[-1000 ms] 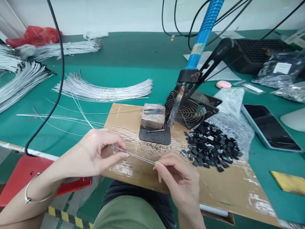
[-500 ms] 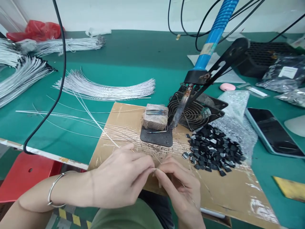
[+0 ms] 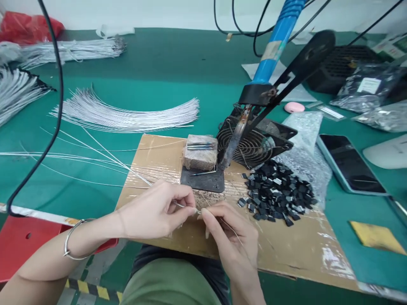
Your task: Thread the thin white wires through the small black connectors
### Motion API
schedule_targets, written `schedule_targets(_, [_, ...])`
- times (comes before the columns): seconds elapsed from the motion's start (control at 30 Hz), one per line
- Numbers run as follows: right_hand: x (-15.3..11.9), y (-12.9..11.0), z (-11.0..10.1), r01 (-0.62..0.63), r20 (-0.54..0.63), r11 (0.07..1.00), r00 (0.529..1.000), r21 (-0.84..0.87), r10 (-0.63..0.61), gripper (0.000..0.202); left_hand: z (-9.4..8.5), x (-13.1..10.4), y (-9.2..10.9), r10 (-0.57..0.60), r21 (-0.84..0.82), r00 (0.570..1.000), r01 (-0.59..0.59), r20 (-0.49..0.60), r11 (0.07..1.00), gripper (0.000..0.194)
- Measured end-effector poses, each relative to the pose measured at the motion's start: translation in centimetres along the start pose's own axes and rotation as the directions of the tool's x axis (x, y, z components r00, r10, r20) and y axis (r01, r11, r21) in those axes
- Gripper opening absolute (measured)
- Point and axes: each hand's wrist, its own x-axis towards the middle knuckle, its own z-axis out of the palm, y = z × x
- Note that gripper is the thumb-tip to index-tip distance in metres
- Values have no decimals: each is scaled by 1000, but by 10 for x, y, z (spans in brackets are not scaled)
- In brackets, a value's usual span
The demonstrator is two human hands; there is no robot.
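My left hand (image 3: 159,209) pinches the white wires (image 3: 135,173) close to their end, with the wires trailing back to the left. Right beside it, my right hand (image 3: 230,228) grips a thin wire (image 3: 237,235) that runs across its palm; the fingertips of both hands almost meet. Whether the two wires touch is too small to tell. Beyond the hands, a block (image 3: 200,159) with thin metal rods on top rests on a black plate (image 3: 203,181). To the right lies a pile of small black pieces (image 3: 280,190) on the cardboard (image 3: 305,245).
A blue-handled iron (image 3: 275,46) slants down over a black fan (image 3: 254,144). A bundle of white wires (image 3: 127,116) lies at the back left. A phone (image 3: 351,163) and yellow sponge (image 3: 377,237) are on the right. A black cable (image 3: 59,84) hangs at left.
The view has shifted, so the table items appear further left. My left fingers have drawn back slightly from my right fingertips, showing a short length of wire between them.
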Motion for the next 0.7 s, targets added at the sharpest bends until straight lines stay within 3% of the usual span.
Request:
schedule_targets(0.1, [2,4,-3,23,-134,1000,991,-4,-23,23,3,3,-6,-26,-83,998,22,-50,996,21])
schedule_targets(0.2, [4,10,-9,48,-251,991,968,124,-16,29,4,5,-12,-42,-146,995,28,-95,989,22])
schedule_targets(0.3, [3,13,-11,22,-180,948,983,318,38,63,5,6,-15,-10,-208,992,-16,-126,978,23])
schedule_targets(0.37, [2,14,-9,-25,-145,927,986,375,85,73,6,6,-15,15,-232,989,-50,-150,971,22])
schedule_targets(0.57, [2,4,7,-79,-164,971,979,226,118,21,8,5,-14,58,-251,975,-112,-215,962,22])
schedule_targets(0.7, [3,-3,13,-95,-152,980,981,172,122,12,7,5,-14,53,-222,978,-98,-199,970,23])
